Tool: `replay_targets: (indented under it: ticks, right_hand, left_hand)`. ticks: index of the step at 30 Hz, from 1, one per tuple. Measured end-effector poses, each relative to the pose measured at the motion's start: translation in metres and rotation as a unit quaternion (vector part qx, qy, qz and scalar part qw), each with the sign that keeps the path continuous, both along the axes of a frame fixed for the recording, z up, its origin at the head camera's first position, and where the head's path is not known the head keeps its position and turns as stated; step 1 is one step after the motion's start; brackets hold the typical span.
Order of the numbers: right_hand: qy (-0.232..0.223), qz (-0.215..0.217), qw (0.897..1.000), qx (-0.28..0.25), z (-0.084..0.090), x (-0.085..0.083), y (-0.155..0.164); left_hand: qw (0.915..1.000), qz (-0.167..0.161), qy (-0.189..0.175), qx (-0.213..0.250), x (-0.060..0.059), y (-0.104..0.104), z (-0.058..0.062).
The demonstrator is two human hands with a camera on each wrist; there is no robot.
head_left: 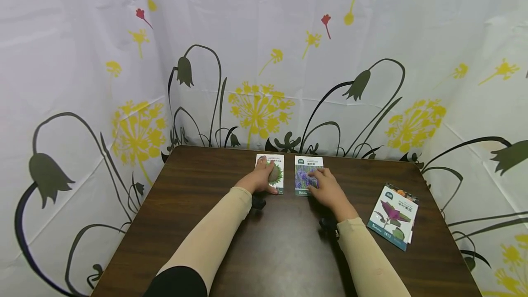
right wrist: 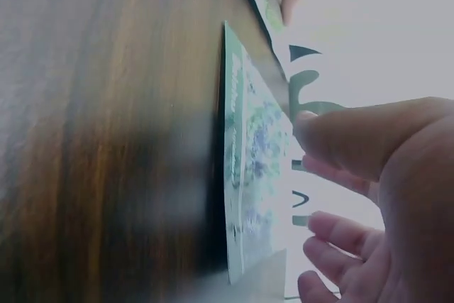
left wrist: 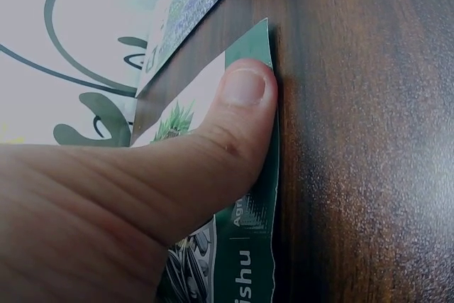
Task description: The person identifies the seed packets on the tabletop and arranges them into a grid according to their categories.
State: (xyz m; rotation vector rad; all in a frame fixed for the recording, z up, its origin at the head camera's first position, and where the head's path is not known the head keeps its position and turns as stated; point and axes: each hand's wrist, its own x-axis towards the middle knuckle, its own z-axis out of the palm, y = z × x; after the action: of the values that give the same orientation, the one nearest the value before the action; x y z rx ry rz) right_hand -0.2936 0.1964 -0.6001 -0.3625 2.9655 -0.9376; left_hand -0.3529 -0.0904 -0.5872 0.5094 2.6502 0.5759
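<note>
Two seed packets lie side by side at the far middle of the dark wooden table (head_left: pixel 198 205). My left hand (head_left: pixel 264 177) rests flat on the left packet (head_left: pixel 278 170), which shows a green plant; its thumb (left wrist: pixel 241 101) presses the packet's green border (left wrist: pixel 257 246) onto the wood. My right hand (head_left: pixel 321 183) lies on the right packet (head_left: pixel 304 173), printed with purple flowers. In the right wrist view the thumb (right wrist: pixel 333 133) touches that packet (right wrist: pixel 255 154) and the fingers (right wrist: pixel 333 228) lie loosely over it.
A small stack of further seed packets (head_left: pixel 393 217), the top one showing a purple-leaved plant, lies near the table's right edge. A white curtain with flower prints (head_left: pixel 264 58) closes the table in at the back and on both sides.
</note>
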Motion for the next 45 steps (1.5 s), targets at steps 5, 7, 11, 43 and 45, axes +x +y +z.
replay_targets:
  ticks: [5,7,11,43,45]
  right_hand:
    - [-0.008,-0.060,0.998,-0.022,0.002,0.012,0.013]
    - [-0.011,-0.085,0.996,-0.025,0.003,0.017,0.019]
    - [-0.010,-0.116,0.993,-0.024,0.006,0.026,0.031]
    - [0.011,-0.383,0.923,-0.028,0.008,0.118,0.150]
    - [-0.005,-0.396,0.918,-0.029,0.007,0.123,0.158]
  left_hand:
    - [1.0000,-0.002,0.001,0.002,0.000,0.000,0.000]
    - [1.0000,-0.002,-0.001,0.003,0.000,-0.001,0.002]
    - [1.0000,0.002,-0.005,0.004,-0.002,-0.001,0.003]
    - [0.9994,0.014,-0.014,0.027,-0.010,-0.002,-0.014]
    - [0.9996,0.012,-0.012,0.021,-0.010,-0.002,-0.015]
